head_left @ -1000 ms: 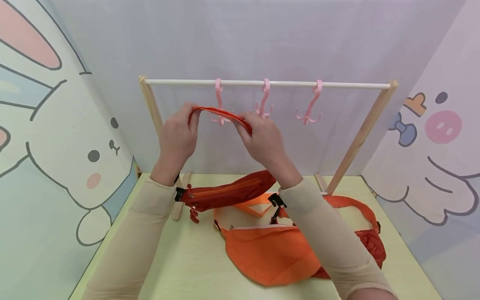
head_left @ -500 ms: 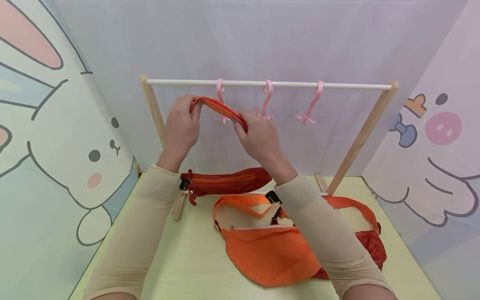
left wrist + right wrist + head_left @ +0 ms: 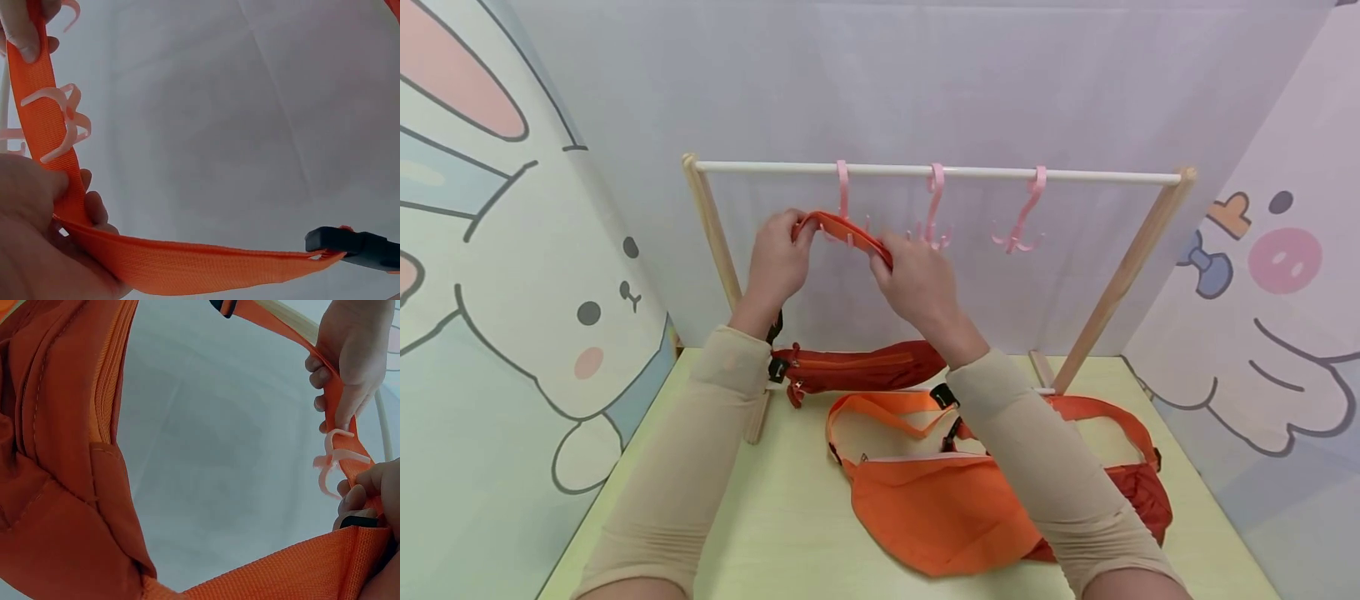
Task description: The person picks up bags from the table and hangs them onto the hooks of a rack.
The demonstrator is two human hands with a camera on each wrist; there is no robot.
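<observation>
Pinches with left hand (image 3: 781,254) and right hand (image 3: 922,279) an orange strap (image 3: 838,227), just lowered behind the front prongs (image 3: 45,93) of the leftmost pink hook (image 3: 843,190), so apparently almost seated there, above its red waist bag (image 3: 861,371) hanging free.

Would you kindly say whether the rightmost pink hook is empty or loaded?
Empty: the rightmost pink hook hangs bare from the rail; the left hand and right hand grip the orange strap by the leftmost hook.

bag (image 3: 65,406): matt cloth | strap (image 3: 187,267): ribbed webbing | buckle (image 3: 356,247): smooth plastic | hooks (image 3: 936,198): smooth plastic | post (image 3: 1120,285): wood
</observation>
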